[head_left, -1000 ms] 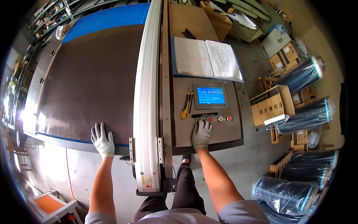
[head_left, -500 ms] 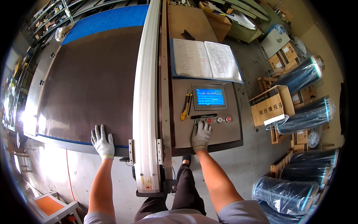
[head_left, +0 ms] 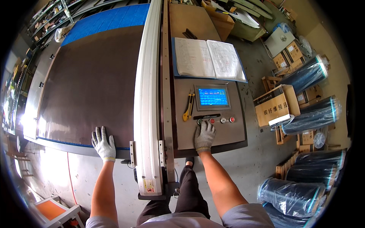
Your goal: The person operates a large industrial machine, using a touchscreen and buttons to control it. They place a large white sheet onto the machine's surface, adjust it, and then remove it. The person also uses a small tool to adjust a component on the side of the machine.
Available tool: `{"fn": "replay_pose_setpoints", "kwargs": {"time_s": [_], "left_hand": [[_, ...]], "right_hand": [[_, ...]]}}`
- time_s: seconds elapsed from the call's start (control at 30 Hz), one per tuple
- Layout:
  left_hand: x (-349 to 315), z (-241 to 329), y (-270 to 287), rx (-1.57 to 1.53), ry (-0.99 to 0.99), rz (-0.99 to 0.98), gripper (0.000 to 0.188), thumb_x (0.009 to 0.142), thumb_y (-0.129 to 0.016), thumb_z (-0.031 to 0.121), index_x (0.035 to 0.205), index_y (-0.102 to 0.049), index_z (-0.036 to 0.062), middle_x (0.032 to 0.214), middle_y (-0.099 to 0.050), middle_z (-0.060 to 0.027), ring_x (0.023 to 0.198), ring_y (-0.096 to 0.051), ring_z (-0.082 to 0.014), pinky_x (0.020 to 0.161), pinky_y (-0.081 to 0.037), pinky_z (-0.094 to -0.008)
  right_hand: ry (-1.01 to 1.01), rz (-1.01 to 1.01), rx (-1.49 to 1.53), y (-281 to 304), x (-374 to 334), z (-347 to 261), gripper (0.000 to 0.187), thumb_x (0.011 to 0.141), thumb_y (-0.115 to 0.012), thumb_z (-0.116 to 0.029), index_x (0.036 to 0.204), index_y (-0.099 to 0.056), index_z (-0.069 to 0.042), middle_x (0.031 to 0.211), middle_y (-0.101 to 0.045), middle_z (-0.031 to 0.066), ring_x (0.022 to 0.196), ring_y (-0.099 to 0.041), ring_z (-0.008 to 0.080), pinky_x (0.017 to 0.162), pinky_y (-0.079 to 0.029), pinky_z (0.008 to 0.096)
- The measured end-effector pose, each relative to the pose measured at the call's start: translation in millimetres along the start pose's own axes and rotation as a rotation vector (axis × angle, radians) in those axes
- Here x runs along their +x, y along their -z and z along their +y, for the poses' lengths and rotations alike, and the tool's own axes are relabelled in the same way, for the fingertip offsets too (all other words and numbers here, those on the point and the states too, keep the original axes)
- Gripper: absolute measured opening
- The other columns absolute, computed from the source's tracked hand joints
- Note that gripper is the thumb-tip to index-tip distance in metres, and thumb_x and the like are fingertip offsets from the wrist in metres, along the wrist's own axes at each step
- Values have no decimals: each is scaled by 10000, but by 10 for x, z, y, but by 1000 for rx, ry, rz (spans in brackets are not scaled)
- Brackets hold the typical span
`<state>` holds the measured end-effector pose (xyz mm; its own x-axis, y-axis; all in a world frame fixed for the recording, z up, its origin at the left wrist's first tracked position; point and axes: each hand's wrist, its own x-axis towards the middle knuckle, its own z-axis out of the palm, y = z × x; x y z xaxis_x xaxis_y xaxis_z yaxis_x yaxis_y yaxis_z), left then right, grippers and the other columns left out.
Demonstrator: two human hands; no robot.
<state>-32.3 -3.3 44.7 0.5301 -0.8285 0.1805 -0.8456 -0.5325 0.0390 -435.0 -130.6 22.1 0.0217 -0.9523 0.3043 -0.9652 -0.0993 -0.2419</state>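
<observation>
My left hand, in a whitish knit glove, lies flat with its fingers apart on the near edge of a large dark brown sheet. My right hand, in a grey-white glove, rests on the control panel. Its fingers reach forward, the tips at the green push button and beside a red button; nothing shows in its grasp. Ahead of that hand are a black marker pen, a lit blue touchscreen and a yellow utility knife.
A long white gantry beam stands between the sheet and the panel. An open binder lies beyond the screen. Blue material shows past the sheet's far edge. On the right are cartons and plastic-wrapped rolls.
The view has shifted very slightly. Both hands keep their places on the sheet and the panel. Part of the display on the touchscreen looks different.
</observation>
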Motion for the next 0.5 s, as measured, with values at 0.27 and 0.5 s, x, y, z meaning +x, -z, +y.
{"fn": "replay_pose_setpoints", "kwargs": {"time_s": [0.27,0.5], "left_hand": [[-4,-20,-26,-28,-7,27,543,952,-525,331,1452,-450,133,1543,-355,-143,1429,-278,-391,1179,-178,-494],[7,-22,-27,-34,-8,34,545,942,-537,327,1445,-459,131,1534,-368,-151,1424,-285,-396,1176,-186,-490]], "right_hand": [[-148,50,-62,39,28,-64,474,907,-596,-357,1289,-512,-90,1367,-470,142,1199,-459,384,1010,-361,507],[-148,93,-61,27,36,-48,482,906,-606,-388,1278,-527,-91,1361,-492,159,1197,-469,399,1013,-358,516]]}}
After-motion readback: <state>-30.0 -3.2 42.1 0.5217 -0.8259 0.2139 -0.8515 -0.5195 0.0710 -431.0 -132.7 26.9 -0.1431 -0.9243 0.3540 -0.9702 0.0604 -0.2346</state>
